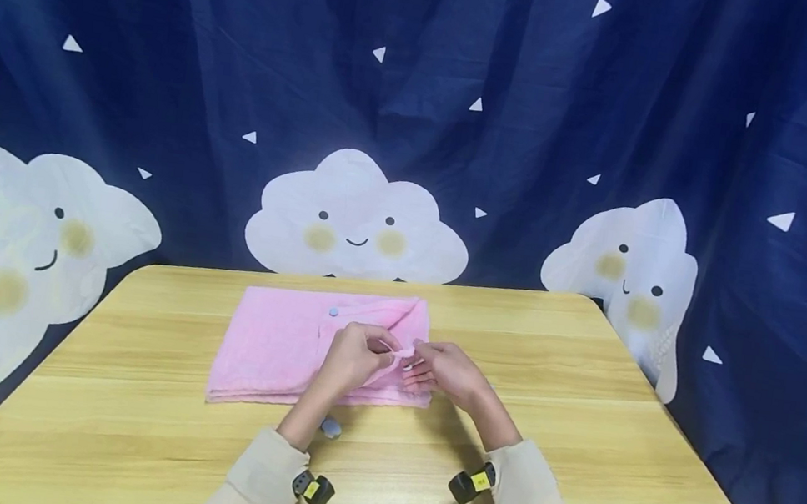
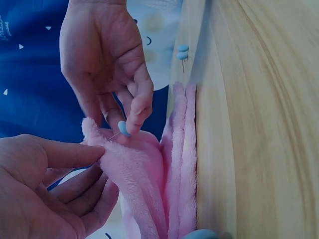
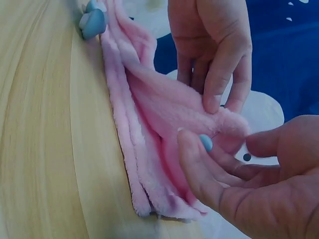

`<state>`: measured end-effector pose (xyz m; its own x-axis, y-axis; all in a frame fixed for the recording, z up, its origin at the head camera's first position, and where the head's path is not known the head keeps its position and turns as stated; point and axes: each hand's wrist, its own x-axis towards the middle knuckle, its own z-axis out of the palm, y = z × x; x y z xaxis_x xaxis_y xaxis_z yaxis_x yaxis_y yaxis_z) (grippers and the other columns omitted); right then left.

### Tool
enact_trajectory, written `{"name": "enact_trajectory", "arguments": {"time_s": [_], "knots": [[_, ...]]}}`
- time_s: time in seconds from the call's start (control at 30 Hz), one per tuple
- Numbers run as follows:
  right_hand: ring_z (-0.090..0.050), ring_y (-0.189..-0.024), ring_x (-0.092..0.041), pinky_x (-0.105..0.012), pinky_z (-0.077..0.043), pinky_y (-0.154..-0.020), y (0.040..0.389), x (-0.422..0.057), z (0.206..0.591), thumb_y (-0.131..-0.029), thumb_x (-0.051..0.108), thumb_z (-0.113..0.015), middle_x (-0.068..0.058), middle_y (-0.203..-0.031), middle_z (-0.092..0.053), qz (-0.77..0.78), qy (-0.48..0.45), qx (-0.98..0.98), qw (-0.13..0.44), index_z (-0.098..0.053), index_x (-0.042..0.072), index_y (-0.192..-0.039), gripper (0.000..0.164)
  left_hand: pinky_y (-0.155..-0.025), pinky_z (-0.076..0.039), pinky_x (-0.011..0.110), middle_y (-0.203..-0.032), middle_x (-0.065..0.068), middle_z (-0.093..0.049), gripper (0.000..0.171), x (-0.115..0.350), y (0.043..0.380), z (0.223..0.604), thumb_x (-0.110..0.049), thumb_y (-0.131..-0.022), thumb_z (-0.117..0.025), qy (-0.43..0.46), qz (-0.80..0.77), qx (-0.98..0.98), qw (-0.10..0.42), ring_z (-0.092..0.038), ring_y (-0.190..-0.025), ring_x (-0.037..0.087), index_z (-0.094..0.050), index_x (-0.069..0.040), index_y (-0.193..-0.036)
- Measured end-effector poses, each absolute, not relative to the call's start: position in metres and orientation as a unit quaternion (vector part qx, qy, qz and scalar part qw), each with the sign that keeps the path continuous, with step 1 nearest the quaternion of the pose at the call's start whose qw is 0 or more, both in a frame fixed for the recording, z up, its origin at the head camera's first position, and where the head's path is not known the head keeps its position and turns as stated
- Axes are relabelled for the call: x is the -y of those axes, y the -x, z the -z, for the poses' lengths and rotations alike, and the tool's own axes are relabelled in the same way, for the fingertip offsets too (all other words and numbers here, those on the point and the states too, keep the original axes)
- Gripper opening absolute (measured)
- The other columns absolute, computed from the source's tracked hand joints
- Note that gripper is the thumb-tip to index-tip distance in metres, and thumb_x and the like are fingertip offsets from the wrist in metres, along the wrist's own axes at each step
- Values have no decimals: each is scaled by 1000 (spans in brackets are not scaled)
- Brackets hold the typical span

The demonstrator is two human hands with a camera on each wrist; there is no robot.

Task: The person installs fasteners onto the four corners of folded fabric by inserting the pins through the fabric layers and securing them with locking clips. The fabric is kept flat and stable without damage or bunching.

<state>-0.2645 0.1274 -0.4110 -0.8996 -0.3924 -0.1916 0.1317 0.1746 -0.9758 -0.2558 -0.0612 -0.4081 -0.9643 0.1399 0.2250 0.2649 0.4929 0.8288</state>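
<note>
1. Pink plush folded cloth [image 1: 264, 344] lies beneath both hands; the left hand [image 1: 351, 357] pinches its lifted edge.
2. And the right hand [image 1: 456, 374], fingers curled, holds a thin pin with a round blue head [image 3: 205, 143] there.
3. Steady now: edge taut, fingertips off the point serves best.
4. No container in sight.

In the left wrist view, the point of the blue-headed pin [image 2: 123, 129] is lost at the pink plush cloth [image 2: 134, 174], by which some fingertips of the right hand [image 2: 107, 62] are hidden; a blue knob [image 2: 202, 234] is cut off by the bottom edge. In the right wrist view, the pin's head is partly covered by a finger. In the head view, the pin is too small to be made out, and both sleeves [image 1: 255, 478] are cut off below.
</note>
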Motion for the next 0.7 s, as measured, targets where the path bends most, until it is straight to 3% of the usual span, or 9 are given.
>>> {"name": "enact_trajectory", "arguments": {"time_s": [0.13,0.27,0.4,0.53,0.7], "knots": [[-72,-85,-23,-41,-60,-89,266,-128,412,-108,30,-47,-27,-104,-67,650,86,-722,220,-51,-16,-126,50,-78,-60,35,-86,5,-79,16,61,255,407,5,-79,-76,134,481,863,71,-74,-82,18,-81,-9,-86],[-72,-81,-20,-38,-61,-85,266,-127,413,-105,20,-54,-24,-98,-69,661,82,-711,225,-54,-10,-114,31,-78,-60,36,-86,5,-79,15,60,254,407,5,-78,-77,139,479,864,71,-75,-83,19,-80,-9,-85],[-72,-80,-20,-38,-62,-84,265,-127,414,-102,12,-54,-30,-101,-69,668,83,-706,221,-54,-7,-106,20,-76,-60,34,-86,6,-79,11,59,254,407,1,-80,-79,131,473,869,67,-75,-82,19,-78,-9,-85],[-72,-81,-20,-38,-61,-85,266,-127,415,-102,11,-53,-31,-105,-68,668,85,-707,217,-54,-9,-108,21,-73,-59,32,-86,6,-79,8,60,254,408,-3,-81,-79,125,461,877,61,-74,-81,18,-80,-9,-86],[-71,-82,-19,-35,-62,-83,267,-127,416,-101,10,-53,-21,-100,-67,668,81,-709,209,-54,-11,-110,22,-72,-58,32,-87,6,-79,9,61,255,409,-3,-81,-79,126,452,881,55,-73,-81,18,-82,-8,-88]]}}
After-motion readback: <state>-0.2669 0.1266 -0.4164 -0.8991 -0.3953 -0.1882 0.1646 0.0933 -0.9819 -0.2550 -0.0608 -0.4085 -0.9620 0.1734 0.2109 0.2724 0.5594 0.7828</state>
